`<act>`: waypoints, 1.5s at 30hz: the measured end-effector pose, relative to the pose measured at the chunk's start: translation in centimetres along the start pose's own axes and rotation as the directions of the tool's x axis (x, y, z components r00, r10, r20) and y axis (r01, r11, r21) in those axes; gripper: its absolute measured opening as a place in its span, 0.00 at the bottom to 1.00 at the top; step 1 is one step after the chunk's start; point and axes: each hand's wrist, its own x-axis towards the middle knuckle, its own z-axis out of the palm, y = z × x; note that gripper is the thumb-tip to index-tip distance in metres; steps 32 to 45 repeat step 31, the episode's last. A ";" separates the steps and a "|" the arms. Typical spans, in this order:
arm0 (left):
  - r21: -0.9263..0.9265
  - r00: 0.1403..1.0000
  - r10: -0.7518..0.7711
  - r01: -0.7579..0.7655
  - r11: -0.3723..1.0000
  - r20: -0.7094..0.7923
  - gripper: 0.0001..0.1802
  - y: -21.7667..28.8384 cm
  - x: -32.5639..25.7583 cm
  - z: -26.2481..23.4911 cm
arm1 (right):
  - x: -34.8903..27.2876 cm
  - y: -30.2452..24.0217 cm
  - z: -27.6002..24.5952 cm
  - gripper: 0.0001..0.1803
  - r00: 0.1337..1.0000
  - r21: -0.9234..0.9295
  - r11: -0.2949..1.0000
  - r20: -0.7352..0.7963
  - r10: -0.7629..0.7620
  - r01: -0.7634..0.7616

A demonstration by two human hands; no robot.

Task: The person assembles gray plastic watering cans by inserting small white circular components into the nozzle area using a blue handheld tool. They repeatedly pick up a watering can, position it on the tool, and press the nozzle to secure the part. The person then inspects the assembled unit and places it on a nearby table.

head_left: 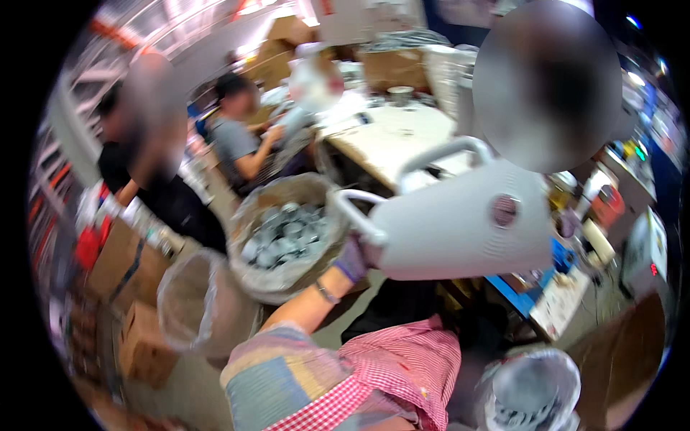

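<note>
A large light-grey tapered plastic vessel (pixel 460 226) with loop handles and a round dark emblem spans the middle of the view, lying tilted. At its left end, by the lower handle, is my left hand (pixel 353 260) in a purple glove. It is closed on the vessel, and the fingers are partly hidden behind it. I cannot make out my right hand; the vessel's bulk covers much of the area beyond.
A lined bin (pixel 248 276) of small metallic-looking parts stands left of the vessel, with a clear-bagged bin (pixel 188 305) nearer. Behind is a white worktable (pixel 381 144). Two people (pixel 241 147) work at the left. A lined bucket (pixel 528 391) stands at the lower right.
</note>
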 end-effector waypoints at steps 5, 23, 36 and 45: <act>0.277 0.976 0.198 -0.216 0.936 0.092 0.38 2.2 -0.1 -1.4 | -10.3 4.9 -3.1 0.29 0.977 -0.160 0.968 0.121 -0.175 0.193; 0.876 0.919 0.341 -0.322 0.359 0.198 0.22 5.1 -7.3 -8.0 | 5.2 -18.2 15.6 0.46 0.824 0.442 0.708 -0.155 -0.544 0.551; 0.816 0.990 -0.021 -0.101 0.569 0.136 0.25 7.3 -7.0 -6.3 | 5.8 -21.4 15.0 0.49 0.555 0.450 0.426 -0.202 -0.807 0.785; 0.816 0.990 -0.021 -0.101 0.569 0.136 0.25 7.3 -7.0 -6.3 | 5.8 -21.4 15.0 0.49 0.555 0.450 0.426 -0.202 -0.807 0.785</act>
